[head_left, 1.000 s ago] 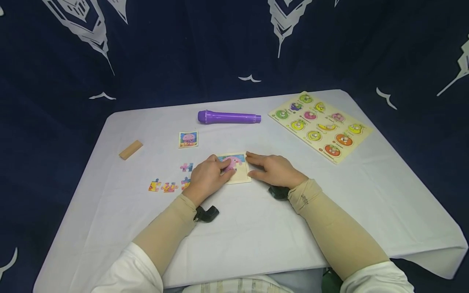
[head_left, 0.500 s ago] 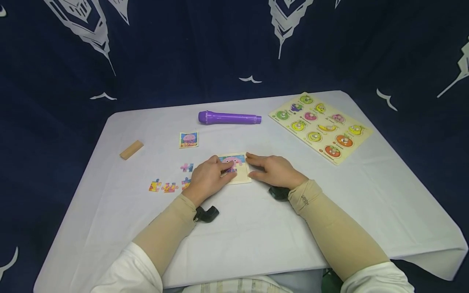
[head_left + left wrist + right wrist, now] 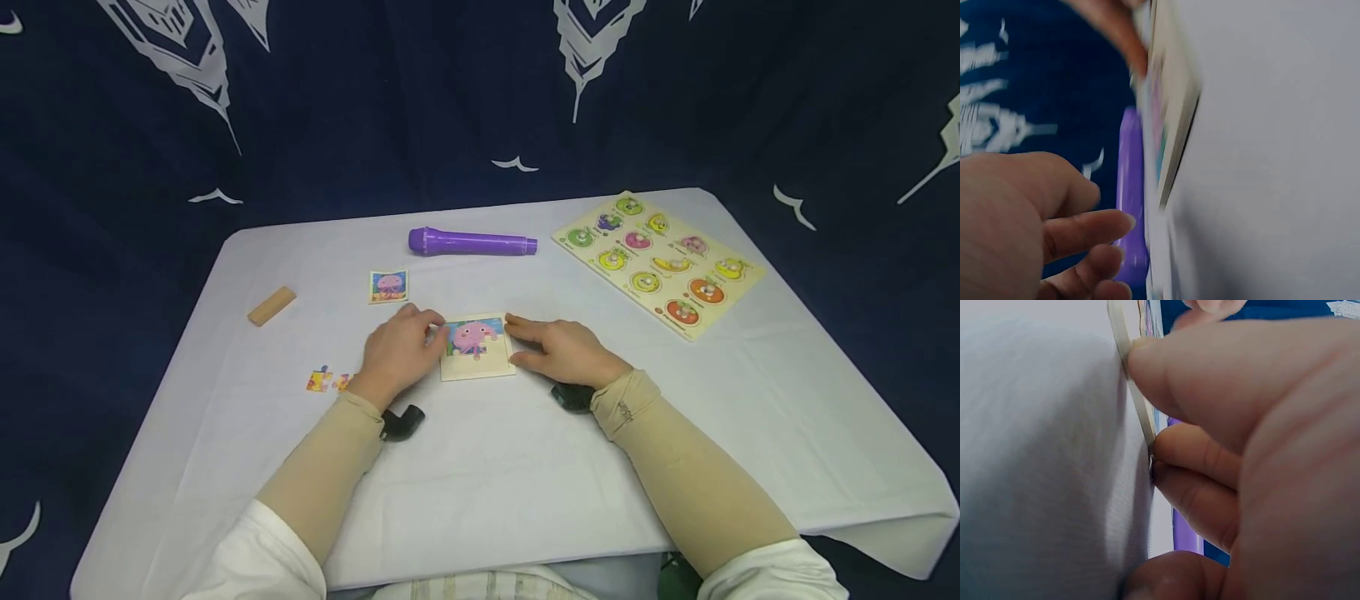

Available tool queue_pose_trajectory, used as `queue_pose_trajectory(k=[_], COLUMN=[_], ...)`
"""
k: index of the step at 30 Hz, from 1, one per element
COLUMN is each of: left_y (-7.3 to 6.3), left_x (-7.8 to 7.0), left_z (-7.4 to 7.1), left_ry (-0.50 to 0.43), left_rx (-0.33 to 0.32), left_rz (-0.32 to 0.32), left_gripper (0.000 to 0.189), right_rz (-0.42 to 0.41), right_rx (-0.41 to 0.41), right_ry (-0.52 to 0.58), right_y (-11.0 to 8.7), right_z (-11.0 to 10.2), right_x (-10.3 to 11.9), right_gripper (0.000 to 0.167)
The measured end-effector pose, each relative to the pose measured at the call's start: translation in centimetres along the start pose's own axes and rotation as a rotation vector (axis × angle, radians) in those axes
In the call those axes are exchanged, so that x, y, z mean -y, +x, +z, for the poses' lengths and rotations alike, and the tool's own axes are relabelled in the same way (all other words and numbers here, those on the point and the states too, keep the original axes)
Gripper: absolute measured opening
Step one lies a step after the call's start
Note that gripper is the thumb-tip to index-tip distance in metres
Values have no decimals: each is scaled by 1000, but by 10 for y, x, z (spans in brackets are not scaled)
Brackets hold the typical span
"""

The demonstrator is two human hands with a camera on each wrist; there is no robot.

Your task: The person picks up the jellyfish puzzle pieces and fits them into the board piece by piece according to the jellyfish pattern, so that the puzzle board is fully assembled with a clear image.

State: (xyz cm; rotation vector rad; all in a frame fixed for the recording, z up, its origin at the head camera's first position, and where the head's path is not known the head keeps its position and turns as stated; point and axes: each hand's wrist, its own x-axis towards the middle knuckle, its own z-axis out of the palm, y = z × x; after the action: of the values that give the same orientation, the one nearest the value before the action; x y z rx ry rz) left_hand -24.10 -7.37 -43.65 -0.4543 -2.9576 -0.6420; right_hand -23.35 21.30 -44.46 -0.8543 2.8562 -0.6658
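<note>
A small cream puzzle board (image 3: 477, 370) lies flat on the table before me, its upper part filled with pieces showing a pink octopus-like figure. My right hand (image 3: 564, 346) rests against its right side, thumb and fingertips at the edge; the right wrist view shows the thumb (image 3: 1154, 372) on the rim. To the left of the board, my left hand (image 3: 401, 350) hovers with loosely bent fingers and nothing between them, as the left wrist view also shows. Loose puzzle pieces (image 3: 319, 380) lie by the left wrist, and the left hand and forearm hide others.
A small finished-looking picture square (image 3: 388, 287) lies beyond the left hand. Farther back is a purple toy microphone (image 3: 472, 242). A fruit peg board (image 3: 637, 283) sits at the back right, and a wooden block (image 3: 272, 306) at the left. White cloth covers the table (image 3: 495, 475).
My left hand has lifted off the board and moved left, over some loose pieces, uncovering the pink figure. My right hand stays at the board's right edge.
</note>
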Motion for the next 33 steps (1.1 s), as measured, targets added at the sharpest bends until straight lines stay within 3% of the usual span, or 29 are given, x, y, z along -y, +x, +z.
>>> queue_pose_trajectory(k=[2, 5, 9, 12, 15, 21, 33], left_y=[0, -2, -6, -9, -11, -7, -7], left_x=[18, 44, 65, 68, 68, 63, 68], left_z=[-13, -29, -43, -48, -49, -47, -47], left_ry=[14, 40, 4, -83, -151, -225, -186], left_rx=[-32, -21, 139, 261, 310, 318, 246], left_rz=[-62, -168, -261, -268, -257, -272, -225], left_gripper=[31, 28, 42, 52, 51, 41, 36], right_rz=[3, -1, -14, -9, 1, 28, 9], right_rx=[2, -1, 0, 4, 5, -1, -25], right_ry=[1, 4, 8, 3, 6, 22, 22], right_y=[1, 2, 4, 5, 4, -3, 0], right_z=[1, 0, -1, 1, 2, 3, 4], right_x=[1, 3, 3, 2, 1, -1, 3], right_gripper=[59, 59, 59, 59, 59, 60, 58])
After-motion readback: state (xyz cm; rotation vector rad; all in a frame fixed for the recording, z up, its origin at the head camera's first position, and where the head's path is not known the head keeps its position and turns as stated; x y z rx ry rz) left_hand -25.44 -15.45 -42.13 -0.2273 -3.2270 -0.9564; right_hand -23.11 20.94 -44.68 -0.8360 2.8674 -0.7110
